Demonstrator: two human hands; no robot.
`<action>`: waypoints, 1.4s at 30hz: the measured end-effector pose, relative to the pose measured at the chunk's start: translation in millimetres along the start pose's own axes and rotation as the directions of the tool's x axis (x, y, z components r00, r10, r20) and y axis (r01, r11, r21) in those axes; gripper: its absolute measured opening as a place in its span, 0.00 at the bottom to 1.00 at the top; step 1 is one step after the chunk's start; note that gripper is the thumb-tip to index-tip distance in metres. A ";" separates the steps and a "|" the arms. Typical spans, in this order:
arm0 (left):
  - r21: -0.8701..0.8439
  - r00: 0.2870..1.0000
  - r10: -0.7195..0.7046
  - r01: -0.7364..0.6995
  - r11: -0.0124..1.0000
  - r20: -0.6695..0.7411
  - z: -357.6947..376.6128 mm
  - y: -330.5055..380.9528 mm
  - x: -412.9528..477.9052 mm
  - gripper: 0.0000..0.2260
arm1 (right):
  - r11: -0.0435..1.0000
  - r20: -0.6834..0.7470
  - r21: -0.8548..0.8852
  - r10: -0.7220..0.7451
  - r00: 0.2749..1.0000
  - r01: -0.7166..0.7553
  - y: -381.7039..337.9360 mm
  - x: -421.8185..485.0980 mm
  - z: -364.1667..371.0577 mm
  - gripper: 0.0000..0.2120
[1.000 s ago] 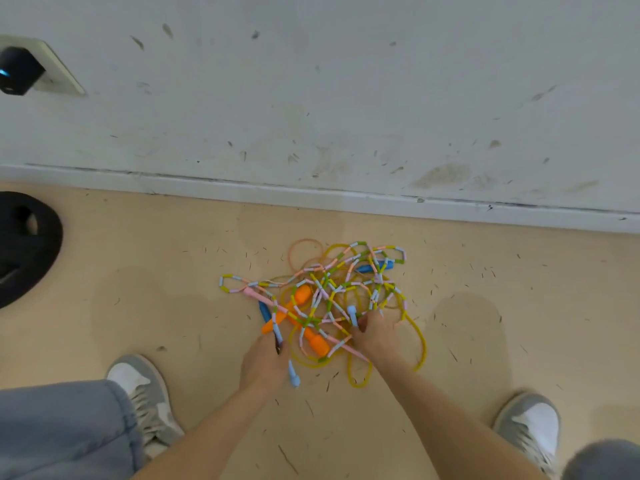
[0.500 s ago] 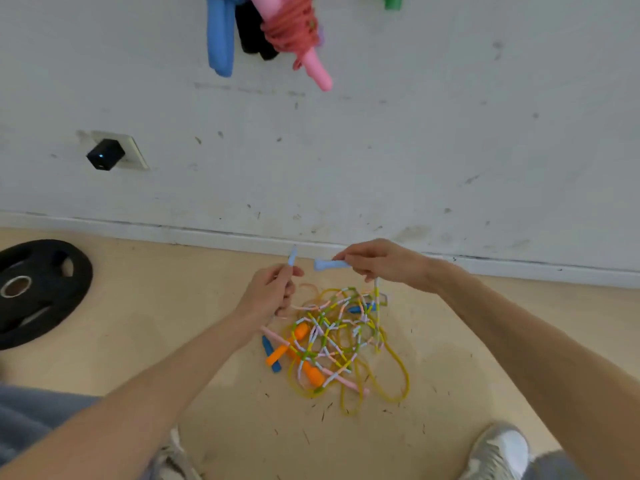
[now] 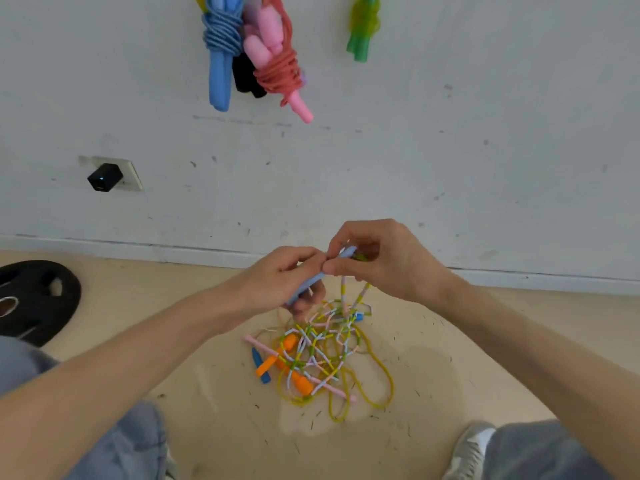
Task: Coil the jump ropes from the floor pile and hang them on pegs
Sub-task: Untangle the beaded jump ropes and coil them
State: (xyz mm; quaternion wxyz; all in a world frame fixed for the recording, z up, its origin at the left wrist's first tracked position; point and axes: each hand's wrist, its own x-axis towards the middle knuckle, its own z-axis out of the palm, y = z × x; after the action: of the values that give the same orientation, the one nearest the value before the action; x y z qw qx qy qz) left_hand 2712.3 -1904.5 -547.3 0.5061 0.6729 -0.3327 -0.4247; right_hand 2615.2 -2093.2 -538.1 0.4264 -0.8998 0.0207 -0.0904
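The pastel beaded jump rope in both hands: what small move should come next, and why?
The left hand and right hand grip the light blue plastic handles together, but the pastel beaded jump rope hangs into the tangled floor pile, crossed with a thin yellow rope. Probably lift both hands higher to draw it free before coiling.

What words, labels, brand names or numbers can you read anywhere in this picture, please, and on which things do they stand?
No text can be read anywhere.
Black weight plate: no lettering can be made out, and part of it is out of frame.
Black plug in the wall socket: no print shows.
Hung ropes, floor pile and the held pale blue handle: plain, no print visible.
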 end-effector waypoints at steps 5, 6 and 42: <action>-0.022 0.999 0.009 -0.008 1.000 0.033 -5.0 -12.1 4.2 0.13 | 0.985 -0.068 0.157 0.081 0.994 -0.070 8.7 -6.9 -1.7 0.25; 0.001 0.998 0.017 -0.017 1.000 0.054 -5.9 -14.1 3.9 0.11 | 0.986 -0.041 0.137 0.105 0.994 -0.099 10.3 -8.2 -2.9 0.27; -0.226 0.983 -0.077 0.114 0.967 0.168 -33.2 -10.3 -6.7 0.10 | 0.856 0.119 0.446 0.232 0.965 -0.260 40.5 -12.6 9.4 0.14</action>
State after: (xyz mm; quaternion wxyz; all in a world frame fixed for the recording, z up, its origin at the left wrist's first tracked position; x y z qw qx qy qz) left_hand 2739.7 -1882.6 -551.4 0.5331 0.5879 -0.2863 -0.5369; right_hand 2606.1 -2110.4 -577.0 0.6349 -0.7659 0.1007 -0.0102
